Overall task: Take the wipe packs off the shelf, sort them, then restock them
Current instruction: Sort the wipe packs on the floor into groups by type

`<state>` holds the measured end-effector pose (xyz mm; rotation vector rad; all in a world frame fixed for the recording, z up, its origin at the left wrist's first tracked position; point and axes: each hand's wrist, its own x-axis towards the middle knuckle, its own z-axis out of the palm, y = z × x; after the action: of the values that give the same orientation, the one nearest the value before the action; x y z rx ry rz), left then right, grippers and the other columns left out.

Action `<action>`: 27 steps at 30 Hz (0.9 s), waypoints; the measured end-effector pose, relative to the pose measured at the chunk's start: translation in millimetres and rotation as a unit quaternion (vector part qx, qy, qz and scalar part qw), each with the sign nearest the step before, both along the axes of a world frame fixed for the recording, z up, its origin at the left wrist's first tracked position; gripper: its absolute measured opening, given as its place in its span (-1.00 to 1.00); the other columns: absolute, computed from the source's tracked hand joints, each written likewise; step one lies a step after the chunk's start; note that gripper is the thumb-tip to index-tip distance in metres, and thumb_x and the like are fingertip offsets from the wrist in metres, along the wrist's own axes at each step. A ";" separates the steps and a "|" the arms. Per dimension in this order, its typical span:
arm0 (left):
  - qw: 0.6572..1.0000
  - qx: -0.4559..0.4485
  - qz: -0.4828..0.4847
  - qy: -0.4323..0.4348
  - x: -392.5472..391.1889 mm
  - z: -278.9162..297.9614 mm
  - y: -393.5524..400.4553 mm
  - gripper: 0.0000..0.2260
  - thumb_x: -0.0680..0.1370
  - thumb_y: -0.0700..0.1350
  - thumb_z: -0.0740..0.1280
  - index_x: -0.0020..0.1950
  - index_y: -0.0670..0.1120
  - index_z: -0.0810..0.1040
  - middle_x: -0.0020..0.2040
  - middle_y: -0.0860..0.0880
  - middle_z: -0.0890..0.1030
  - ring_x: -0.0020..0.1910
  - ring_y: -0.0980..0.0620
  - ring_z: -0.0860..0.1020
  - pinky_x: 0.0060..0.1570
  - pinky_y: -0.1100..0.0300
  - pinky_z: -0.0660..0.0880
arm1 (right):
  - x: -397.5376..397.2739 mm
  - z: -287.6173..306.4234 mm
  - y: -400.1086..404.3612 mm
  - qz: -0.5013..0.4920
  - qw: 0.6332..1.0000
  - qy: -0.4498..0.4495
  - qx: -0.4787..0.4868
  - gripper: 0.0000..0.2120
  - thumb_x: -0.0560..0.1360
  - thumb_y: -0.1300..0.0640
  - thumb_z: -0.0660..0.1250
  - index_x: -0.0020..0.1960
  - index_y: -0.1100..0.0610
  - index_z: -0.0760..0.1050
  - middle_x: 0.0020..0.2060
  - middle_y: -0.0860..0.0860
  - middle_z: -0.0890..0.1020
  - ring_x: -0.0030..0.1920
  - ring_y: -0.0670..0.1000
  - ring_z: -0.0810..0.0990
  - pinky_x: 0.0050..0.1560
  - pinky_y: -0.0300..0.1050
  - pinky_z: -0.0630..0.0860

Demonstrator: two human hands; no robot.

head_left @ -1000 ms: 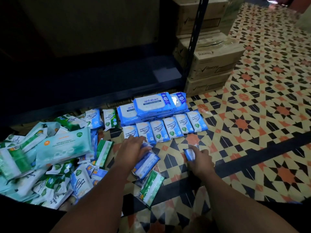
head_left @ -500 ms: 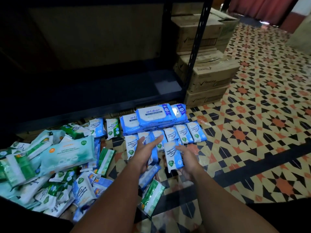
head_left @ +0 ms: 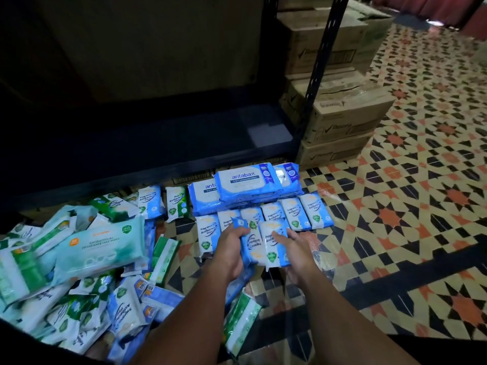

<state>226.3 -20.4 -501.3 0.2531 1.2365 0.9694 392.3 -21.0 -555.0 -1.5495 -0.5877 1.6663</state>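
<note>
Head view, looking down at the tiled floor [head_left: 411,196] in front of the dark shelf [head_left: 147,151].

I see my left hand [head_left: 232,248] curled around a small blue wipe pack [head_left: 249,246], its fingers wrapped over the pack's upper end. My right hand [head_left: 295,248] grips a second small blue pack [head_left: 272,245], thumb across its printed face and fingers behind. The two held packs touch side by side, just above the floor and directly in front of the sorted row.

Sorted row [head_left: 290,212]: small blue-and-white packs lying flat, edge to edge, on the floor. Just behind them, against the shelf's front edge, lie the large blue antabax packs [head_left: 253,183], stacked and overlapping.

To the left of these, two small packs [head_left: 163,201] lie flat near the shelf edge, one with a green mark. Farther left sits the unsorted heap [head_left: 66,272] of green, teal and blue packs, with a large teal pack [head_left: 100,248] lying on top. A green pack [head_left: 241,322] lies on the floor between my forearms.

Cardboard boxes [head_left: 345,111] are stacked to the right of the shelf's upright post [head_left: 320,75].
</note>
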 end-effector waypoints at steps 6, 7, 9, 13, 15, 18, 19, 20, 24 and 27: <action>0.993 0.008 -0.091 0.071 -1.1 -14.0 13.5 -0.61 0.61 -0.20 0.38 0.42 -0.07 0.42 0.17 -0.11 0.68 0.05 -0.17 0.69 0.04 -0.21 0.62 | 5.5 -13.0 10.6 -0.003 1.000 -0.001 -0.013 -0.13 0.16 -0.37 0.60 0.40 -0.15 0.46 0.36 -0.13 0.51 0.33 0.06 0.52 0.33 0.28 0.47; 0.990 0.003 -0.122 0.071 -5.3 -16.4 17.2 -0.41 0.52 -0.29 0.46 0.50 -0.05 0.36 0.30 -0.13 0.61 0.15 -0.20 0.65 0.11 -0.22 0.60 | 3.4 -2.8 12.1 -0.012 1.000 -0.008 -0.012 -0.14 0.19 -0.34 0.60 0.41 -0.12 0.45 0.36 -0.12 0.50 0.34 0.06 0.50 0.34 0.28 0.46; 0.975 0.001 -0.195 0.104 -14.8 -17.8 26.5 -0.07 0.31 -0.37 0.54 0.58 0.10 0.26 0.52 -0.12 0.40 0.35 -0.21 0.51 0.27 -0.20 0.51 | 12.3 -17.1 19.3 -0.019 0.999 -0.027 -0.005 -0.17 0.18 -0.24 0.63 0.39 -0.07 0.47 0.36 -0.09 0.51 0.33 0.08 0.52 0.33 0.29 0.47; 0.925 0.081 -0.278 0.247 -23.7 -0.3 40.8 -0.17 0.38 -0.35 0.57 0.55 0.08 0.36 0.41 -0.10 0.45 0.32 -0.07 0.49 0.12 0.21 0.51 | 13.2 15.6 27.4 -0.026 0.997 -0.069 -0.012 -0.50 0.27 0.08 0.55 0.19 0.00 0.55 0.13 0.09 0.64 0.03 0.15 0.64 0.12 0.25 0.60; 0.926 0.124 -0.213 0.286 -27.8 1.9 45.6 -0.31 0.36 -0.24 0.62 0.46 0.02 0.49 0.29 -0.10 0.55 0.17 0.01 0.54 -0.03 0.21 0.52 | 20.2 22.0 30.2 -0.050 0.996 -0.079 0.006 -0.63 0.46 0.28 0.45 0.20 0.01 0.50 -0.03 0.01 0.58 -0.13 -0.03 0.56 -0.02 0.06 0.56; 0.951 0.144 -0.095 0.257 -28.9 -3.3 44.1 -0.56 0.27 -0.08 0.68 0.10 0.06 0.66 0.20 -0.06 0.65 0.15 0.03 0.59 -0.10 0.14 0.59 | 27.4 15.6 36.3 -0.083 0.987 -0.133 0.041 -0.50 0.46 0.27 0.50 0.36 0.05 0.52 0.08 0.10 0.59 -0.07 0.00 0.57 0.00 0.02 0.51; 0.952 0.144 -0.069 0.260 -28.3 -7.5 43.0 -0.60 0.27 -0.05 0.69 0.03 0.04 0.64 0.18 -0.03 0.65 0.18 0.03 0.59 -0.12 0.17 0.59 | 26.2 12.8 38.0 -0.092 0.983 -0.148 0.055 -0.51 0.46 0.25 0.52 0.35 0.06 0.53 0.05 0.11 0.59 -0.06 0.04 0.58 0.01 0.03 0.51; 0.951 0.141 -0.053 0.269 -26.3 -9.2 42.6 -0.61 0.26 -0.04 0.69 -0.01 0.02 0.62 0.17 0.00 0.63 0.19 0.04 0.57 -0.13 0.19 0.57 | 24.4 11.9 38.9 -0.098 0.981 -0.159 0.061 -0.52 0.46 0.22 0.53 0.34 0.06 0.54 0.04 0.10 0.59 -0.02 0.08 0.59 0.04 0.05 0.53; 0.958 0.134 -0.019 0.253 -22.1 -13.0 46.7 -0.49 0.20 0.00 0.71 0.07 0.04 0.61 0.04 -0.08 0.67 0.00 0.05 0.69 -0.12 0.10 0.64 | 21.8 11.5 43.5 -0.114 0.974 -0.182 0.069 -0.58 0.45 0.15 0.56 0.27 0.07 0.57 0.13 0.08 0.61 0.14 0.08 0.59 0.17 0.07 0.57; 0.956 0.134 -0.024 0.259 -23.3 -17.7 54.3 -0.44 0.16 0.08 0.70 0.07 0.01 0.59 0.00 -0.13 0.71 -0.03 -0.06 0.71 -0.04 0.02 0.65 | 23.6 6.5 49.3 -0.126 0.972 -0.188 0.066 -0.66 0.43 0.15 0.57 0.16 0.08 0.58 0.10 0.06 0.61 0.15 0.04 0.56 0.17 0.04 0.55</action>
<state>203.0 33.9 -519.0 0.7865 1.5600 1.0651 415.9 28.3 -548.6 -1.7712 -0.6492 1.1291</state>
